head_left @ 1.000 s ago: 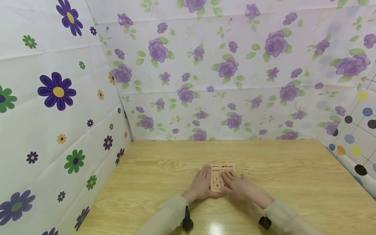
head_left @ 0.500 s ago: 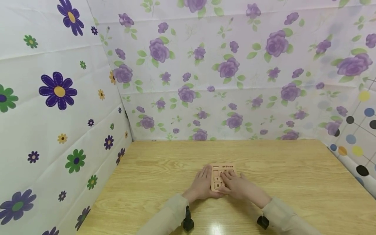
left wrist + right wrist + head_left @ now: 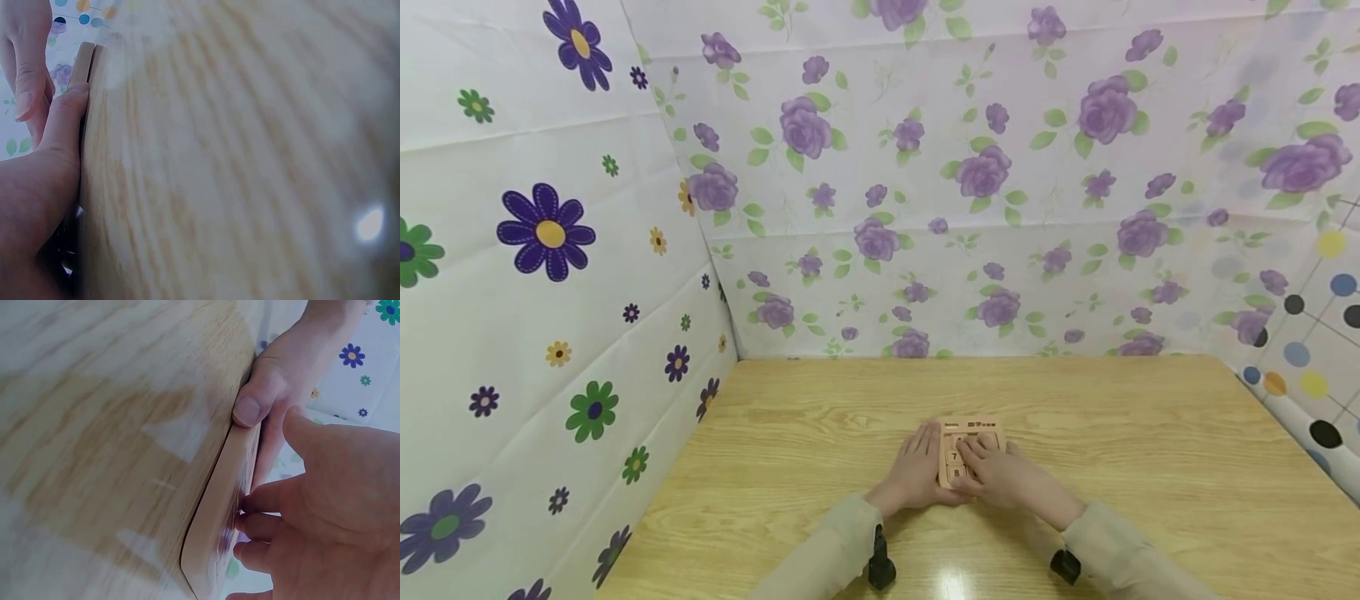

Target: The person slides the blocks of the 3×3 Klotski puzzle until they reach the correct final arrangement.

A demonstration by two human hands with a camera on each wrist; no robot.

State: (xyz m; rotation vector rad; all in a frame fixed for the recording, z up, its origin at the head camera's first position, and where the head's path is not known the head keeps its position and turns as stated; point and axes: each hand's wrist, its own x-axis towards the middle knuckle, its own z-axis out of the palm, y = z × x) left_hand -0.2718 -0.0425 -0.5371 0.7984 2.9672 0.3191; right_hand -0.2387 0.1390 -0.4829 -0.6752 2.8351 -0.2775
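Observation:
A wooden number sliding puzzle (image 3: 973, 423) lies flat on the table, with tiles 7 and 8 readable at its left side. My left hand (image 3: 916, 475) rests along its left edge with straight fingers, the thumb against the near edge; in the right wrist view that left thumb (image 3: 250, 409) presses the puzzle's side wall. My right hand (image 3: 1000, 475) lies over the puzzle's right part, its fingertips touching a tile in the top row. The right wrist view has these fingers (image 3: 259, 525) lightly bent on the tile face. Tiles beneath the right hand are hidden.
The wood-grain table (image 3: 820, 417) extends around the puzzle on all sides. Floral cloth (image 3: 880, 242) hangs behind it, and a daisy-print cloth (image 3: 550, 333) hangs on the left. Dotted cloth (image 3: 1307, 333) stands at the right. Black wrist devices (image 3: 880, 571) sit below both forearms.
My right hand has shifted slightly left, and the top-row tile under its fingertips has slid left with it. My left hand has stayed in place at the puzzle's edge.

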